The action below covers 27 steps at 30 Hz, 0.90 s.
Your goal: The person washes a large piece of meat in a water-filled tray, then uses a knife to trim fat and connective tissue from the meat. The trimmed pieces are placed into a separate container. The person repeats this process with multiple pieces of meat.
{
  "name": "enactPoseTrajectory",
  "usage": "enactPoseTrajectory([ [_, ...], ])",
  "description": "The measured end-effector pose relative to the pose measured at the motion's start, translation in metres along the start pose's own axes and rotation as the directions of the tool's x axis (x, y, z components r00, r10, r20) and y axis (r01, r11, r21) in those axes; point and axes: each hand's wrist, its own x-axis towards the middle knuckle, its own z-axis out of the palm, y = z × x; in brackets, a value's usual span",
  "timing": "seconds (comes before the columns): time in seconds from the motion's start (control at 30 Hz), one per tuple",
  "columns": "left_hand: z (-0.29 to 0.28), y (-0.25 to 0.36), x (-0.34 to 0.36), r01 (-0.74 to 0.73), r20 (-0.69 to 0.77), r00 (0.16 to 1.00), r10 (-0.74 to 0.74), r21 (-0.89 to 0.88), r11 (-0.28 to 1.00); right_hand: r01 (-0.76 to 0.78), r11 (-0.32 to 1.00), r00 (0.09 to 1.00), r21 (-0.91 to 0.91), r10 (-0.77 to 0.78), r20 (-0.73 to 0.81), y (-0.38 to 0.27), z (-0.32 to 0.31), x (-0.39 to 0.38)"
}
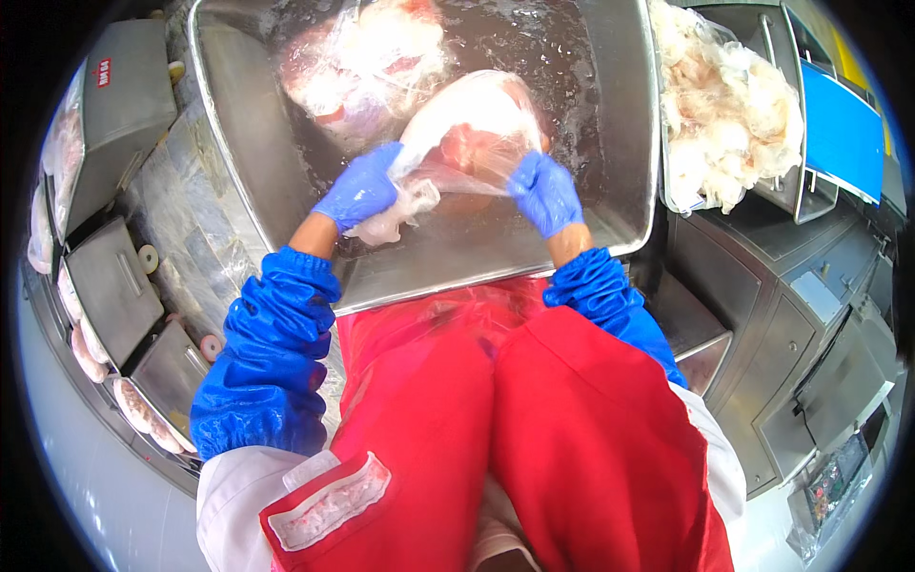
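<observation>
Both my hands wear purple-blue gloves and reach over a deep steel tub [610, 124]. My left hand [360, 188] is closed on the bunched end of a clear plastic bag [405, 205]. Opposite it, my right hand [547, 194] grips the bag's other side in a fist, and the film is stretched between the two. Inside the bag's mouth shows a large piece of raw meat [469, 145], pink with pale fat. Beyond it, at the tub's far left, lies another big piece of meat [367, 67] under shiny clear film.
To the right, a steel bin [675, 195] is heaped with crumpled clear plastic [729, 105], beside a blue panel [841, 132]. Several wheeled steel tubs [112, 291] with wrapped pieces line the left. Steel cabinets [762, 353] stand at the lower right.
</observation>
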Motion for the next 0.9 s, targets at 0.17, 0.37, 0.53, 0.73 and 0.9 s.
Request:
enactPoseTrajectory([
  [0.17,0.118,-0.032,0.002,-0.027,0.067,0.997,0.036,-0.138,0.990,0.458,0.645,0.870,-0.612,-0.467,0.159,-0.066,0.067,-0.017],
  [0.37,0.162,-0.048,0.040,-0.015,0.245,0.969,0.019,-0.018,1.000,-0.257,0.640,0.964,0.724,0.227,0.142,-0.081,0.118,0.020],
  [0.53,0.101,-0.044,0.007,0.395,0.294,0.917,-0.271,-0.562,0.727,0.031,0.999,0.999,-0.006,-0.031,-0.044,-0.056,0.043,0.026],
  [0.73,0.080,-0.017,0.010,0.357,0.307,0.934,-0.183,-0.765,0.537,0.267,0.648,0.951,-0.713,-0.299,0.085,0.065,0.029,-0.010],
  [0.9,0.077,0.009,0.025,0.290,0.278,0.957,-0.088,-0.938,0.192,0.056,0.784,0.871,-0.618,-0.341,-0.353,0.087,0.079,0.003],
])
